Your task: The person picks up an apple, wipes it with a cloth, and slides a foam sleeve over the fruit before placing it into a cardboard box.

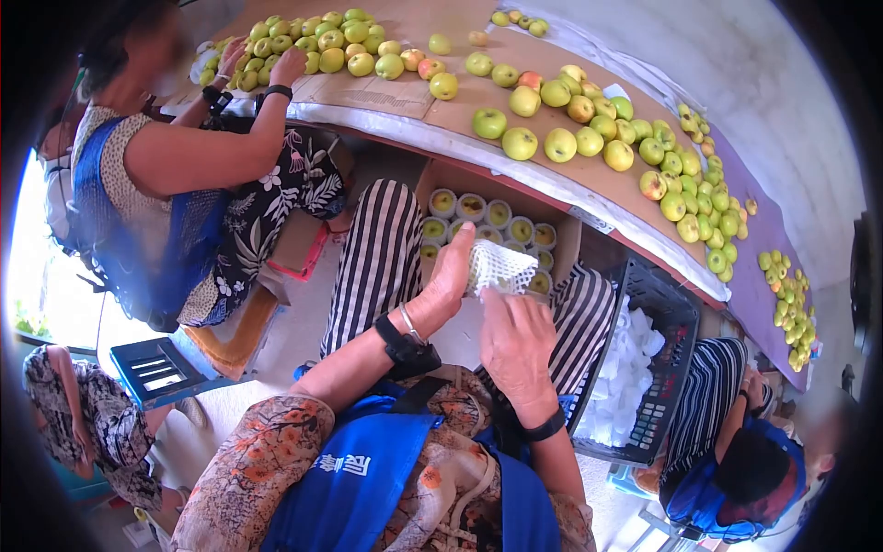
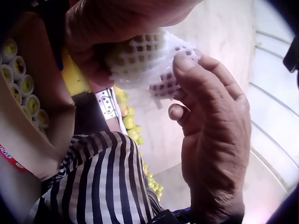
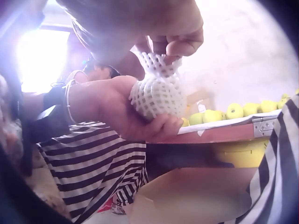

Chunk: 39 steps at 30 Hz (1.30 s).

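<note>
My left hand (image 1: 449, 276) grips an apple wrapped in a white foam net sleeve (image 3: 159, 95), its fingers curled beneath in the right wrist view. The sleeve bulges round the fruit and narrows to a loose mesh end above it. That loose end is pinched between the thumb and fingers of my right hand (image 2: 215, 112). In the left wrist view, greenish apple skin shows through the mesh. Just beyond both hands, a cardboard box (image 1: 568, 241) between the striped trouser legs holds rows of netted apples (image 1: 470, 205).
A long cardboard-covered table (image 1: 386, 97) carries many loose green and reddish apples (image 1: 561, 144). By my right leg stands a black crate (image 1: 685, 317) with white foam nets (image 1: 625, 368). One person (image 1: 156, 156) sits at the left handling apples; another (image 1: 745, 469) sits at the right.
</note>
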### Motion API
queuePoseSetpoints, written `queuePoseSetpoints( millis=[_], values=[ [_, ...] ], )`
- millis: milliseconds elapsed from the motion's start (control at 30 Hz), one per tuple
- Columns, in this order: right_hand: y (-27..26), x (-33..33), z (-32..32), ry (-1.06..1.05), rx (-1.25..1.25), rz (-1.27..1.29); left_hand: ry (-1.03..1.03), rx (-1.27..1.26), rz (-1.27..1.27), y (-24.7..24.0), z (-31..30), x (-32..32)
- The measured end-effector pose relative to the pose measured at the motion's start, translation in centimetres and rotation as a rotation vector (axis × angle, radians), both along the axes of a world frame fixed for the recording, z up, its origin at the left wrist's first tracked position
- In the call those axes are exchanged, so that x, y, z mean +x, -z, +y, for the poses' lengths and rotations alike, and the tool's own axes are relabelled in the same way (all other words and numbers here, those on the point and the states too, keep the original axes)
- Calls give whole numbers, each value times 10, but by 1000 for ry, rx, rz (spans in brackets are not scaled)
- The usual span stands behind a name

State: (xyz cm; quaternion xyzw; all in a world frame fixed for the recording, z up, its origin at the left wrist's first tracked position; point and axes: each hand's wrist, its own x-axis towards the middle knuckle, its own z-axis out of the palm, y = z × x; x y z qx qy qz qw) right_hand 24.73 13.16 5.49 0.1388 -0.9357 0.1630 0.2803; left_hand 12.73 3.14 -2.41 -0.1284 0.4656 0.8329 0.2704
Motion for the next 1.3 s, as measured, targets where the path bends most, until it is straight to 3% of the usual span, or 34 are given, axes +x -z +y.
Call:
queuePoseSetpoints(
  millis=[167, 267, 367, 500, 600, 700, 800, 967, 1067, 1167, 1300],
  values=[
    [-1, -4, 4, 0, 40, -60, 43, -168, 77, -14, -1, 3],
    [2, -5, 9, 22, 35, -101, 72, -212, 288, -6, -1, 5],
    [-3, -6, 14, 19, -8, -105, 154, -267, 346, -14, -3, 7],
    [-11, -5, 21, 8, -43, -106, 295, -177, 414, -31, -8, 11],
    [-17, -4, 27, -28, -183, -255, 398, -135, 405, -30, -9, 10],
    [-18, -2, 30, -130, -553, -481, 399, -188, 477, -21, -6, 10],
    [-26, -1, 30, -134, -686, -463, 406, -200, 528, -16, -3, 10],
    [-20, -1, 22, -9, -565, -385, 460, -419, 627, -35, -6, 10],
    [-20, -2, 19, 27, -461, -352, 490, -358, 646, -30, -7, 11],
    [-21, -2, 17, 28, -475, -355, 623, -131, 514, -49, -16, 14],
    [-35, -2, 19, 52, -410, -496, 760, 154, 358, -36, -28, 8]
  ],
)
